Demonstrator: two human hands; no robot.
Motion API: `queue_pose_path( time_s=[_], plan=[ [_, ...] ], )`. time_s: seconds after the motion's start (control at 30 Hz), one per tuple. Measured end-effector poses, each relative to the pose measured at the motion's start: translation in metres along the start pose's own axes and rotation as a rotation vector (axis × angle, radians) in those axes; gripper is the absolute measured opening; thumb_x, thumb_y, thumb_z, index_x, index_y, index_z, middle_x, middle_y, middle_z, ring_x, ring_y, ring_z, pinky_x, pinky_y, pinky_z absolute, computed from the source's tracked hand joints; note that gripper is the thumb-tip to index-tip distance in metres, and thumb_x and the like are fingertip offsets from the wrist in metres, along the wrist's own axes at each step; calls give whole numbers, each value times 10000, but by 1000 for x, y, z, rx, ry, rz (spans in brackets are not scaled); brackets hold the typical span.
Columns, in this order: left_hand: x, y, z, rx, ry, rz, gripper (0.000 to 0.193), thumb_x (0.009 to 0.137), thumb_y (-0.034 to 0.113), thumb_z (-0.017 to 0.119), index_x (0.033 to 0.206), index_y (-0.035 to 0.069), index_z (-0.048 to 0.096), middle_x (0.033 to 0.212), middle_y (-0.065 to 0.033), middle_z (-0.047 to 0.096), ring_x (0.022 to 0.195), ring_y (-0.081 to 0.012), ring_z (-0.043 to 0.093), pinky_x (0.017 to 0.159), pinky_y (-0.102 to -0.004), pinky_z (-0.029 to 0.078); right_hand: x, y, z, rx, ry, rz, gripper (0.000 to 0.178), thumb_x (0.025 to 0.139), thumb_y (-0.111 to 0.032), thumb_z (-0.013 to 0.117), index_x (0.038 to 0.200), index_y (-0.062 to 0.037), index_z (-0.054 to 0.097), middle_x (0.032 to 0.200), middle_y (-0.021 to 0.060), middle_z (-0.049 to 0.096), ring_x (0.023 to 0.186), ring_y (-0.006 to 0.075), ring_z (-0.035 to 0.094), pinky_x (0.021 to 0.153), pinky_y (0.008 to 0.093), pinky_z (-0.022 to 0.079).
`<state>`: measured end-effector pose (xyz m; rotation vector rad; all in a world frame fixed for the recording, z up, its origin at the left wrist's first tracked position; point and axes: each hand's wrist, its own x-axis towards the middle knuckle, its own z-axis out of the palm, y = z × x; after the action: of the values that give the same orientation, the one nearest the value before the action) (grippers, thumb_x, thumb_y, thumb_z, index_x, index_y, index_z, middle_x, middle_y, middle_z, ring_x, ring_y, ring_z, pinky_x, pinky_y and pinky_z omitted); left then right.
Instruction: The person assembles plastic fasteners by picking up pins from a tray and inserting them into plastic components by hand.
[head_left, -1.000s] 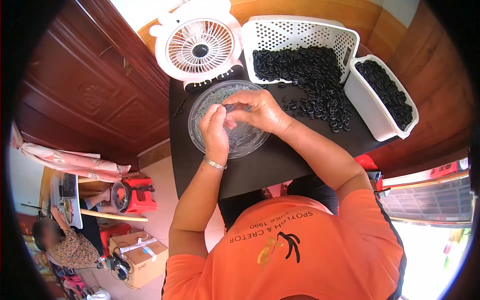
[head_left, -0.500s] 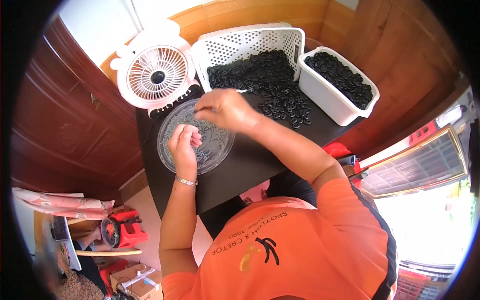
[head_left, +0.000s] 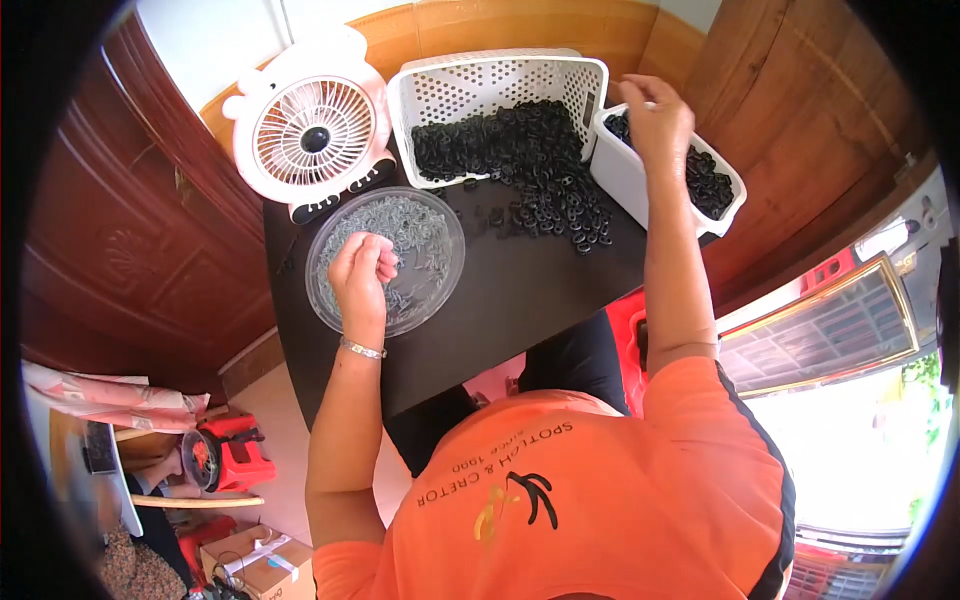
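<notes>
- I see the left hand (head_left: pixel 362 268) curled into a loose fist, knuckles rounded, above a shallow round dish (head_left: pixel 458 270); whether the fingers hide anything, I cannot tell.
- Beneath that fist, the dish's clear, smooth plastic wall circles a scatter of thin grey slivers (head_left: pixel 400 225) (too fine for me to tell metal from plastic).
- I make out the right hand (head_left: pixel 655 115) over the far end of a white tub (head_left: pixel 625 180), fingers bent and part spread, with a gap between the tips; I see nothing gripped there.
- Under the right wrist, small dark oval pieces (head_left: pixel 708 190) fill the tub, which is deep, straight-sided and smooth.
- Between the hands and farther out, a white basket (head_left: pixel 485 75) with a wall of punched round holes lies tipped, a glossy black heap (head_left: pixel 500 145) of ring-like pieces spilling onto the flat, matte dark tabletop (head_left: pixel 500 300).
- Beyond the left hand, a pale pink fan (head_left: pixel 315 140) shows a round grille of radiating ribs.
</notes>
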<state>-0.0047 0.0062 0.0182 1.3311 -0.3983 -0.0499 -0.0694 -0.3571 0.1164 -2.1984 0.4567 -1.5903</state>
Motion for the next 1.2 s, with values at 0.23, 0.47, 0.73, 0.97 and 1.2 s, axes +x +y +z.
queue_pose_path(
  time_s=[0.23,0.47,0.73,0.97,1.2],
  plan=[
    [7,-8,-5,55,2,-34,203,869,161,488,745,31,583,631,-31,562,502,-82,490,479,-200,379,-73,-25,69,220,-908,20,220,710,-266,660,839,-91,696,824,110,673,779,272,641,726,354,497],
    [10,-11,-8,98,19,-78,197,854,168,487,742,46,593,623,-30,575,486,-87,501,464,-202,380,-109,-48,107,-174,-1183,-186,264,704,-301,672,880,-105,683,836,105,666,790,283,637,712,392,500],
    [8,-8,-6,46,20,-99,189,853,145,516,730,21,589,615,-34,558,491,-73,477,449,-196,359,-104,-48,111,-213,-1273,-74,258,696,-284,696,835,-70,666,856,122,662,854,306,625,747,422,489],
    [10,-8,-8,48,22,-97,198,848,156,507,732,19,589,615,-41,559,487,-83,479,445,-204,353,-113,-33,118,-27,-1229,-57,207,691,-226,708,794,-56,650,825,122,660,794,299,625,719,399,487],
    [14,-13,-13,119,-51,-190,232,874,210,465,786,37,591,638,-49,583,496,-100,509,469,-215,389,-122,-89,116,616,-1082,297,179,709,-121,715,809,12,649,643,52,614,541,96,544,505,254,449]
  ],
)
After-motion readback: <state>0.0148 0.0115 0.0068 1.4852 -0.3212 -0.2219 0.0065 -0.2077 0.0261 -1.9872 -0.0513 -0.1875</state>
